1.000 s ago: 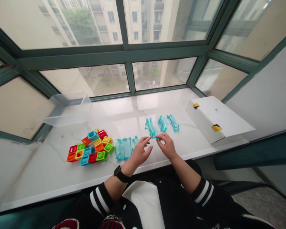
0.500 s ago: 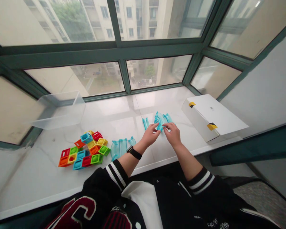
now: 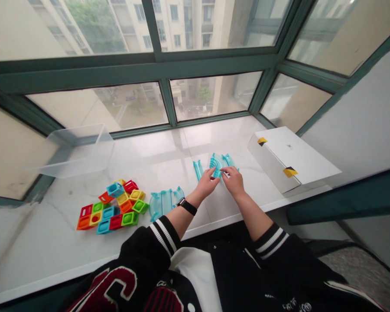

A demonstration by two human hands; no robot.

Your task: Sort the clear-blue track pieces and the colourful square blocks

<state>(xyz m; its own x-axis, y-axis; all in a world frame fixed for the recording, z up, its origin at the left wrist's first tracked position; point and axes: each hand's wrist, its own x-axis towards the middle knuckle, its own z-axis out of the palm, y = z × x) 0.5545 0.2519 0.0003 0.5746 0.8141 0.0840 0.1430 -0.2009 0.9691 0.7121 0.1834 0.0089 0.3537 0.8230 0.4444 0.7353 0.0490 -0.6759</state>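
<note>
Several translucent light-blue track pieces lie in front of me. A curved track piece (image 3: 216, 160) is at my fingertips, its near end partly covered by them. My left hand (image 3: 207, 184) closes its thumb and fingers on the left of that near end. From the right, my right hand (image 3: 233, 180) pinches at the same end. Just behind the right hand is another track piece (image 3: 228, 160). A narrow straight track piece (image 3: 198, 169) rests left of the curved one, close to my left fingers but apart from them.
A row of track pieces (image 3: 165, 203) sits beside my left forearm. Further left are coloured hollow blocks (image 3: 108, 212) in a loose cluster. A clear plastic bin (image 3: 81, 162) stands at the back left, and a white box (image 3: 294, 156) with yellow-black tabs at the right. Windows border the white ledge.
The view has shifted slightly. My hands stay at the curved piece, with only small finger movements; the left forearm has moved a little to the right.
</note>
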